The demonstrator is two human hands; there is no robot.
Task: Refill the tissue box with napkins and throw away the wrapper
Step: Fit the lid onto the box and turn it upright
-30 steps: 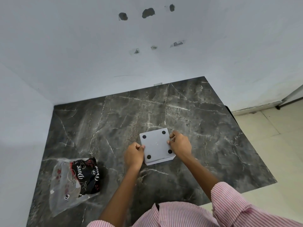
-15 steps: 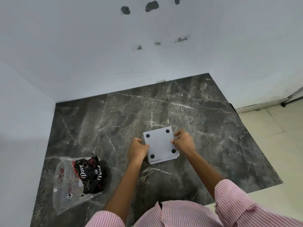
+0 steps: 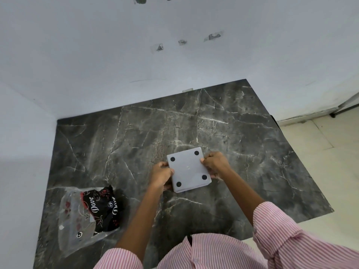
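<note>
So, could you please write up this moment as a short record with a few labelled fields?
surface: dark marble countertop in a corner of white walls
tissue box: white square tissue box, flipped so its underside with four black round feet faces up
left hand: left hand grips the box's left edge
right hand: right hand grips the box's right edge
wrapper: Dove napkin wrapper, clear plastic with black print, lies apart at the near left
clothing: pink striped shirt sleeve

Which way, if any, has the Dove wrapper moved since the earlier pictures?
No, it has not moved: the wrapper still touches the same white vein of the table.
</note>
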